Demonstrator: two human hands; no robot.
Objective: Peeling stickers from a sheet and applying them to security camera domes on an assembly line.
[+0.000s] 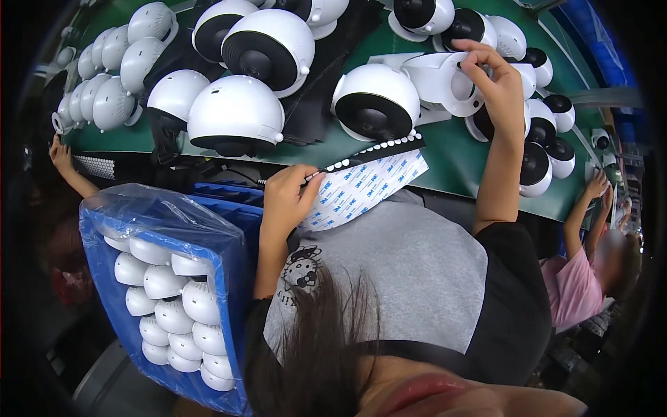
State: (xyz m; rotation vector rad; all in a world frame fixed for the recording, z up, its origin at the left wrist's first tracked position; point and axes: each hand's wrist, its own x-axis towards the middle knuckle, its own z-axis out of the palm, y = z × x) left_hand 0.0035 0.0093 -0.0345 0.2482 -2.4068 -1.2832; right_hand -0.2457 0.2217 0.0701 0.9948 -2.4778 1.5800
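My left hand (pixel 288 198) pinches the near end of a sheet of adhesive pads (pixel 365 187). The sheet has a white backing with blue print, and a row of small white round dots runs along its black edge. My right hand (pixel 497 87) is curled at the white ring-shaped base (pixel 462 83) of a security camera. Its thumb and forefinger are drawn together at the base's rim; any small piece between them is too small to make out. That camera's white dome with a black face (pixel 376 104) lies on its side on the green bench.
More white dome cameras (pixel 236 111) crowd the green bench top (pixel 445 167), left and right. Black cloth (pixel 313 104) lies between them. At my left stands a plastic-lined blue crate (pixel 233 278) of white domes. Other people's hands (pixel 62 158) reach in from both sides.
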